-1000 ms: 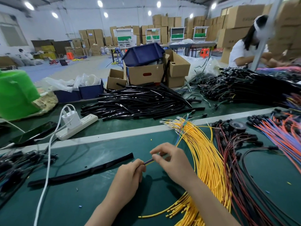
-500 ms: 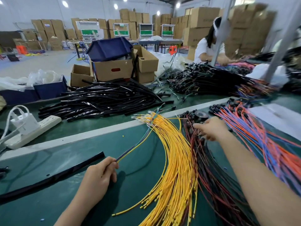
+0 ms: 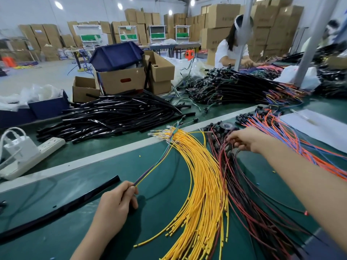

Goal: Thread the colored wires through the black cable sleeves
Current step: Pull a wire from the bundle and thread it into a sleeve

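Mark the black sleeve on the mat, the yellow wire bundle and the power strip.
black sleeve [image 3: 62, 208], head view: middle of its length.
yellow wire bundle [image 3: 204, 184], head view: middle of the curved bundle.
power strip [image 3: 45, 149], head view: its white top face.

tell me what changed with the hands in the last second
The right hand let go of the thin wire bundle and moved right and away to the red and black wires, its fingers now among them. The left hand still pinches that bundle; the black sleeve lies where it was.
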Motion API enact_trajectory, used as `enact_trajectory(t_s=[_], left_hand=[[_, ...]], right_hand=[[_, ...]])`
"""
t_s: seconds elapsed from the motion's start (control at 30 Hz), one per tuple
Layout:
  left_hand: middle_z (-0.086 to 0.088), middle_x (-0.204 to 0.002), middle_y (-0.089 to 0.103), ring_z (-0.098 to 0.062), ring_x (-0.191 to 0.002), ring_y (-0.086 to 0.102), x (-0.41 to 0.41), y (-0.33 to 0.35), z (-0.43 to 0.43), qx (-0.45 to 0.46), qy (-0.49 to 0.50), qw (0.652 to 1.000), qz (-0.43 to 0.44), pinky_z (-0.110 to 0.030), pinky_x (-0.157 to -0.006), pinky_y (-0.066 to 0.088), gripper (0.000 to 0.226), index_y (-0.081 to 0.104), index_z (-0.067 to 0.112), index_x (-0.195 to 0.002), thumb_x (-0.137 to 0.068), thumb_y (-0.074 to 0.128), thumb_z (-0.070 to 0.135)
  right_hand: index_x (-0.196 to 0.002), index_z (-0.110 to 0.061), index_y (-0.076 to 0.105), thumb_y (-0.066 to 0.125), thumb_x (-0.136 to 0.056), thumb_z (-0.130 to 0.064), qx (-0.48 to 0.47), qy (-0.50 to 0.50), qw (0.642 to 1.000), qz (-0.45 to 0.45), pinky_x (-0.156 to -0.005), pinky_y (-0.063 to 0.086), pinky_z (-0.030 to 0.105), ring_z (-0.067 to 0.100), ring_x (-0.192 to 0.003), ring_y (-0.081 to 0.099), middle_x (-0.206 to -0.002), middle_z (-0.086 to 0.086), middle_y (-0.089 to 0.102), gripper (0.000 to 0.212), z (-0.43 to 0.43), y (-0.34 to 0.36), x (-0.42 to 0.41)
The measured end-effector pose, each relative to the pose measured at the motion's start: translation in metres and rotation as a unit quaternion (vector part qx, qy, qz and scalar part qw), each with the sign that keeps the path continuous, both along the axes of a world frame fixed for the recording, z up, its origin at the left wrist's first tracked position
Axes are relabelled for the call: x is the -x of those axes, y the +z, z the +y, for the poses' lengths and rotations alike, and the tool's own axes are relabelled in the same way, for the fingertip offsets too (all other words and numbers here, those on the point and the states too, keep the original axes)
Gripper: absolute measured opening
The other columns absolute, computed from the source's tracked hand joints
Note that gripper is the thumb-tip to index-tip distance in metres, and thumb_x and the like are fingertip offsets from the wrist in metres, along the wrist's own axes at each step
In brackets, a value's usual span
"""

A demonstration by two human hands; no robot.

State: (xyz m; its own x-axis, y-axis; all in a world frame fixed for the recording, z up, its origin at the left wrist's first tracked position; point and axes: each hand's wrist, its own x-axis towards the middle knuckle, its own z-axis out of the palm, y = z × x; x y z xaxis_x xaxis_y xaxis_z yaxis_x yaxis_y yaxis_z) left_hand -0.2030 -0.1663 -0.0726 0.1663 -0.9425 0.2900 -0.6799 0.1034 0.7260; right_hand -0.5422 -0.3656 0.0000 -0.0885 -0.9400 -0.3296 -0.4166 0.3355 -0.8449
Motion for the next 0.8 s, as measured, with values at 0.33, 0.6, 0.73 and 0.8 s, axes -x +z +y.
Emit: enact_trajectory(t_s=[0.33,0.6,0.73,0.8], left_hand=[[0.005,-0.059,0.066,-0.019,-0.05,0.049,0.002,-0.001,0.001,-0.014,0.002,1.0,0.012,-0.024,-0.052,0.038,0.025,0.058,0.02,-0.075,-0.095,0.05,0.008],[0.008,-0.056,0.064,-0.011,-0.047,0.045,0.003,0.001,0.001,-0.025,-0.001,1.0,0.019,-0.023,-0.051,0.038,0.025,0.059,0.021,-0.075,-0.096,0.051,0.009],[0.008,-0.056,0.064,-0.007,-0.046,0.044,0.002,-0.001,0.001,-0.024,-0.008,1.0,0.018,-0.019,-0.05,0.036,0.025,0.059,0.022,-0.075,-0.095,0.051,0.01],[0.008,-0.056,0.064,-0.006,-0.045,0.042,0.001,-0.003,0.002,-0.029,-0.011,0.999,0.02,-0.018,-0.049,0.035,0.025,0.059,0.024,-0.076,-0.096,0.051,0.011]], right_hand=[[-0.073,-0.008,0.062,0.068,-0.087,-0.01,0.163,0.196,0.917,0.307,-0.04,0.044,0.016,0.013,-0.047,0.061,-0.066,0.01,0.07,0.015,-0.013,0.036,-0.015],[-0.068,-0.002,0.06,0.064,-0.089,-0.006,0.104,0.132,0.963,0.209,-0.037,0.049,0.021,0.013,-0.038,0.061,-0.045,0.008,0.062,0.022,-0.025,0.015,-0.016],[-0.07,-0.002,0.06,0.061,-0.088,0.001,0.102,0.118,0.97,0.186,-0.037,0.045,0.02,0.016,-0.044,0.059,-0.056,0.012,0.063,0.018,-0.021,0.016,-0.018],[-0.081,0.0,0.058,0.058,-0.085,0.009,0.104,0.109,0.974,0.168,-0.036,0.042,0.019,0.018,-0.049,0.054,-0.069,0.017,0.063,0.01,-0.018,0.014,-0.022]])
